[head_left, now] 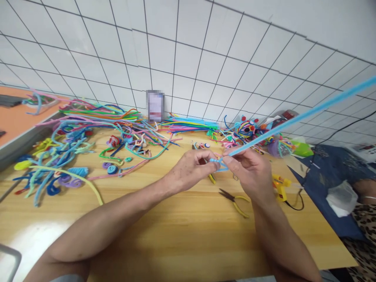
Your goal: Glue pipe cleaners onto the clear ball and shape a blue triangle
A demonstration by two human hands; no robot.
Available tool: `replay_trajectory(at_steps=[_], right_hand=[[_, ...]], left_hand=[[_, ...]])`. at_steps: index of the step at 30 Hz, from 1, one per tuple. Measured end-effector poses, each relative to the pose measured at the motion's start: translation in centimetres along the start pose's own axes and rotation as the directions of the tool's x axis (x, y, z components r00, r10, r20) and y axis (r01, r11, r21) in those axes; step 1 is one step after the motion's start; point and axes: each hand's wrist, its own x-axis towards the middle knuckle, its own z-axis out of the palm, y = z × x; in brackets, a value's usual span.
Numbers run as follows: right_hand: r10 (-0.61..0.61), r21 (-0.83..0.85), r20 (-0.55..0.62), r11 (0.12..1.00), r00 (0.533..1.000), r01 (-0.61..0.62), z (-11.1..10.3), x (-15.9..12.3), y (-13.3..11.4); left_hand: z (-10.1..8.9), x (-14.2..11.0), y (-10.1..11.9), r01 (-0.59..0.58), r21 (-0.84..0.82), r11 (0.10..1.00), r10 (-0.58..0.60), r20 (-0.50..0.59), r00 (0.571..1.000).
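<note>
My left hand [192,166] and my right hand [249,172] meet above the middle of a wooden table [164,235]. Both pinch the near end of a long light-blue pipe cleaner [305,114], which is bent into a small loop between my fingertips. Its free length runs up and to the right, out of the picture. Small pliers with yellow handles [236,200] lie on the table just below my right hand. A yellow glue gun [280,186] lies to the right of that hand.
Piles of coloured pipe cleaners [88,133] and coiled pieces cover the table's left and back. Finished colourful figures [248,129] stand at the back right. An orange table [17,117] adjoins on the left. A dark blue cloth [329,176] and a person's patterned clothing [366,231] are on the right.
</note>
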Motion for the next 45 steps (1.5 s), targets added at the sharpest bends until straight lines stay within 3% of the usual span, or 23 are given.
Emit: replay_trajectory(at_steps=[4, 8, 12, 22, 31, 41, 45], right_hand=[[-0.253, -0.15, -0.034, 0.958, 0.967, 0.245, 0.3, 0.1, 0.0], [-0.505, -0.328, -0.013, 0.817, 0.863, 0.474, 0.7, 0.3, -0.1], [-0.657, -0.466, 0.029, 0.658, 0.754, 0.592, 0.9, 0.2, 0.3], [-0.726, -0.565, 0.069, 0.537, 0.684, 0.626, 0.6, 0.1, 0.6], [-0.75, -0.543, 0.052, 0.533, 0.66, 0.649, 0.7, 0.0, 0.7], [-0.759, -0.51, 0.076, 0.527, 0.646, 0.68, 0.9, 0.2, 1.0], [-0.735, -0.516, 0.115, 0.531, 0.668, 0.672, 1.0, 0.3, 1.1]], left_hand=[[-0.1, 0.0, 0.2, 0.006, -0.039, 0.999, -0.007, -0.046, 0.999], [-0.2, 0.0, 0.7, -0.007, -0.11, 0.994, -0.003, -0.093, 0.996], [-0.4, 0.1, 0.9, -0.02, -0.199, 0.98, -0.004, -0.118, 0.993], [-0.9, 0.2, 1.3, 0.008, -0.287, 0.958, -0.033, -0.082, 0.996], [-1.2, 0.0, 1.4, 0.018, -0.317, 0.948, -0.027, -0.025, 0.999], [-1.1, 0.1, 1.9, 0.038, -0.32, 0.947, -0.065, -0.074, 0.995], [-1.2, 0.2, 1.8, 0.013, -0.28, 0.96, -0.044, -0.107, 0.993]])
